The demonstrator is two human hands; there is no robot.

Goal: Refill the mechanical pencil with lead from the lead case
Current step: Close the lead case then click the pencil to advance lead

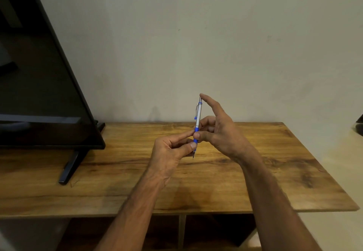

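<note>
A silver mechanical pencil [198, 114] with a blue grip and clip stands nearly upright above the table, tip pointing down. My right hand [220, 132] holds it at the blue grip with thumb and middle fingers, and its forefinger rests on the pencil's top end. My left hand [170, 150] pinches the lower grip near the tip between thumb and forefinger. No lead case shows in view.
A wooden table [275, 172] spreads below my hands, ending at a pale wall behind. A black flat screen [39, 85] on a stand [70, 168] fills the left side. Open shelf compartments [216, 231] sit under the table's front edge. A dark object [359, 127] peeks in at the right.
</note>
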